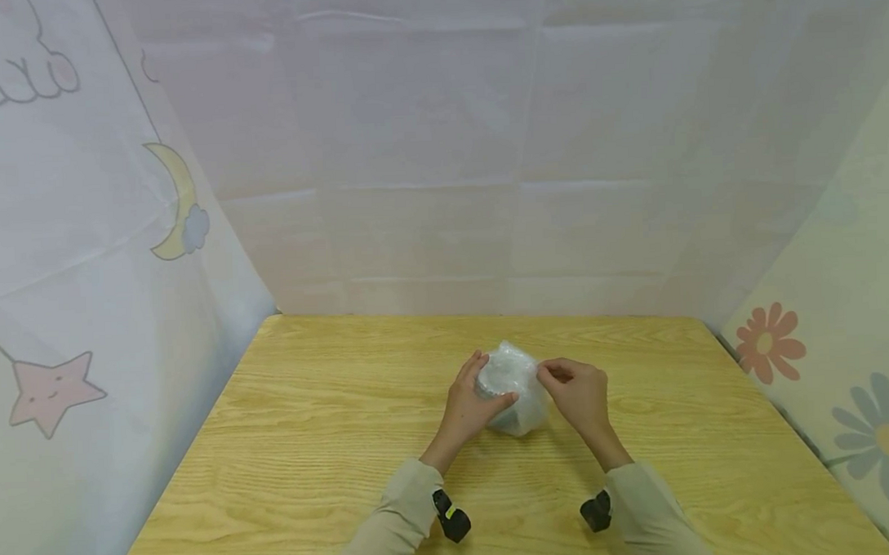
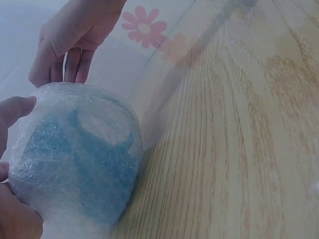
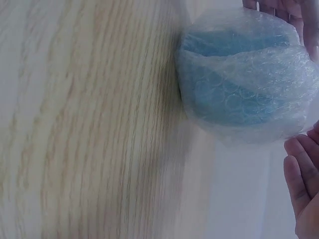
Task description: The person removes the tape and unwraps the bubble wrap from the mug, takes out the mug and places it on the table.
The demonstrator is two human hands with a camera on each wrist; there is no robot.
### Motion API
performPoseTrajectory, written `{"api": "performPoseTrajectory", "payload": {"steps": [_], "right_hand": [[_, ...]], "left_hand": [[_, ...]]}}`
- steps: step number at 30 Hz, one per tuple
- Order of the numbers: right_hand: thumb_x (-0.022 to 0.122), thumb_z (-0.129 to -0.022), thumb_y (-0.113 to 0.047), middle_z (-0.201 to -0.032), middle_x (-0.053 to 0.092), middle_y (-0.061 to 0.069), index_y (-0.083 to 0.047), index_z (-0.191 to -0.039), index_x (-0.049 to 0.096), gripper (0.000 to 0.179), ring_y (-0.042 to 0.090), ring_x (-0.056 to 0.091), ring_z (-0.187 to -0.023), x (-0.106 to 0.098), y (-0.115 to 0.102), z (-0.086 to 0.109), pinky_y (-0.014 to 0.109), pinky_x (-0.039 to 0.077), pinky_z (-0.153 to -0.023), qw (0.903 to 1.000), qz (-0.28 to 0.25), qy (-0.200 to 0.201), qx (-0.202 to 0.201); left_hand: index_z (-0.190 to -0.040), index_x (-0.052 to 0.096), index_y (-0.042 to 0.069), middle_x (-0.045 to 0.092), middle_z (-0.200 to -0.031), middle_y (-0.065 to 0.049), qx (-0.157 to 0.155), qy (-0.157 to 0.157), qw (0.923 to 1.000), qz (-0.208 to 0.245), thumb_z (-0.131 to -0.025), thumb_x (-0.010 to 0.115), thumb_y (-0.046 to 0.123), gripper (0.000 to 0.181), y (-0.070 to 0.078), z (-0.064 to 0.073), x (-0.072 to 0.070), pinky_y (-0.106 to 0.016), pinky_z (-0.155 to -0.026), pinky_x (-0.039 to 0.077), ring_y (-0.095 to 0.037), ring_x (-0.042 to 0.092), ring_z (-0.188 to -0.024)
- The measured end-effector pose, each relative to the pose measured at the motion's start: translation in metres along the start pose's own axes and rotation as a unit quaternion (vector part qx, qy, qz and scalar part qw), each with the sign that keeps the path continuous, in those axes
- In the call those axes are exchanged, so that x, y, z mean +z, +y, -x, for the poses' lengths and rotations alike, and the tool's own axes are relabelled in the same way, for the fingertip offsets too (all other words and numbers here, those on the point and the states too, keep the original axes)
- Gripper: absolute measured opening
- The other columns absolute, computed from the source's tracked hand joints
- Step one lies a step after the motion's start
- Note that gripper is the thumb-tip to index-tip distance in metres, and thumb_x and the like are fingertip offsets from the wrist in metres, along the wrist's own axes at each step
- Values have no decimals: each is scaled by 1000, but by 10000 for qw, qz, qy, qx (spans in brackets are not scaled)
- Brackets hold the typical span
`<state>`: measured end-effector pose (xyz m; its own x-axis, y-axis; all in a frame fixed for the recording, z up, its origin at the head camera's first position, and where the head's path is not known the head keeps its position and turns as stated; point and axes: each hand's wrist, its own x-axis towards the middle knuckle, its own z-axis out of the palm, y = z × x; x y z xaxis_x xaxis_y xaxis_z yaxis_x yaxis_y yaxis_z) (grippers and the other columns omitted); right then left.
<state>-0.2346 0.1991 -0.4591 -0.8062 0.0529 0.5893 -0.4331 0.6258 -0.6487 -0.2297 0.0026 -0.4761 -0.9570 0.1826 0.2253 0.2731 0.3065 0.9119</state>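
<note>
A rounded bundle of clear bubble wrap [image 1: 517,371] sits on the wooden table between both hands. Through the layers shows a light blue object [image 2: 102,169], its exact kind hidden by the wrap. My left hand [image 1: 466,406] grips the bundle from the left, fingers along its far side and thumb across the near side. On the right, my right hand [image 1: 583,397] pinches the wrap's upper edge between thumb and forefinger. In the right wrist view an overlapping fold of wrap [image 3: 239,64] runs across the blue object, with the right fingertips [image 3: 297,149] at the wrap's edge.
The wood-grain table [image 1: 311,445] spreads around the bundle. A pale cloth wall [image 1: 425,147] stands behind it, and printed side walls with a star [image 1: 55,393] and flowers [image 1: 770,344] flank it. Black wrist cameras [image 1: 451,518] sit at both sleeves.
</note>
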Motion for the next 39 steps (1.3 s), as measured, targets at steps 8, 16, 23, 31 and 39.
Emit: {"api": "performPoseTrajectory", "payload": {"steps": [8,16,23,31,39], "right_hand": [[72,-86,-10,-78,73,5,-4,-83,77,8,18,69,-67,0,2,2,17,52,-57,9968,-285,99,734],[72,-87,-17,-79,73,3,-7,-86,78,11,13,68,-68,-1,4,4,22,52,-58,9916,-388,92,1234],[72,-87,-16,-79,73,5,-7,-86,78,11,18,69,-68,-2,3,6,23,51,-55,9894,-619,136,1308],[72,-88,-17,-81,72,10,-3,-89,77,15,6,66,-66,-3,2,7,21,53,-56,9830,-864,163,1612],[71,-89,-16,-80,72,12,0,-87,76,17,6,67,-65,-2,2,7,20,54,-56,9778,-1134,308,1734]], "left_hand": [[-145,42,3,29,-155,-13,53,-34,10000,-53,-83,78,31,77,0,0,-1,-54,-106,32,-35,30,-138],[-146,41,5,26,-156,-11,-77,-71,9997,-203,-83,78,38,81,4,0,-3,-56,-107,30,-34,23,-141],[-147,40,9,23,-158,-9,-160,-55,9996,-230,-80,79,43,85,5,-3,-3,-59,-107,27,-33,14,-144],[-149,38,9,23,-158,-7,-184,-148,9994,-239,-79,80,43,87,1,-5,-1,-58,-106,30,-33,18,-143],[-148,39,8,28,-155,-9,-41,-107,9996,-269,-80,79,43,86,1,-5,0,-57,-104,34,-37,30,-138]]}}
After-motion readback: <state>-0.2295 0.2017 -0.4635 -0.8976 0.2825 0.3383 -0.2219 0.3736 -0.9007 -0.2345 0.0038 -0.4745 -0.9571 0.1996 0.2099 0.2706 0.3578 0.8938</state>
